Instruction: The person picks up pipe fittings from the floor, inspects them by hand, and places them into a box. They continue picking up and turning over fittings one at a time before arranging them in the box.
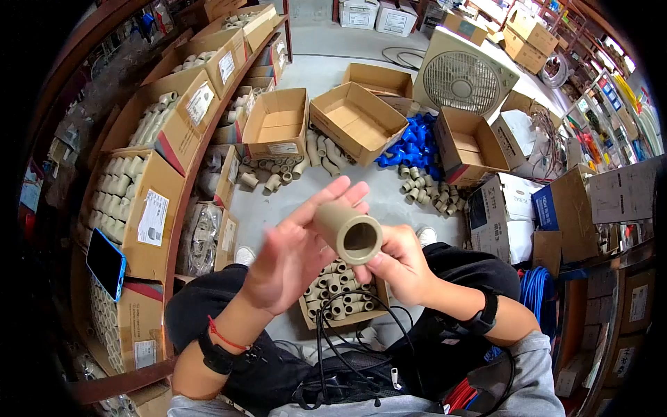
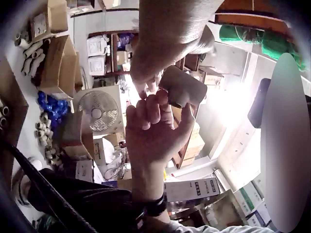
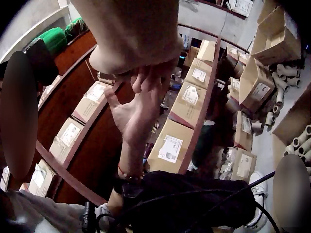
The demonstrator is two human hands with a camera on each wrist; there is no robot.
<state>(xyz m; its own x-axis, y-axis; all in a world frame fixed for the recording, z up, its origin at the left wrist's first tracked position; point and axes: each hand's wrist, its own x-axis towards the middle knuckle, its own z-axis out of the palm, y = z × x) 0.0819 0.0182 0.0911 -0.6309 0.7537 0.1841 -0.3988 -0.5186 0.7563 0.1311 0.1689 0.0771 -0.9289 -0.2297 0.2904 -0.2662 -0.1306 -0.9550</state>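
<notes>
A beige plastic pipe tee is held up in front of the body, its round open end facing the head camera. My right hand grips it from the side, thumb at the rim. In the left wrist view the side branch of the tee shows above the right hand. My left hand is spread with fingers extended beside and behind the tee, its thumb blurred. The right wrist view shows the left hand, but the tee is hidden there. Below, a cardboard box holds many small beige fittings.
Shelves at left carry cartons of beige fittings and a phone. On the floor ahead lie cardboard boxes, blue fittings and beige fittings. A box fan stands behind. Black cables cross the lap.
</notes>
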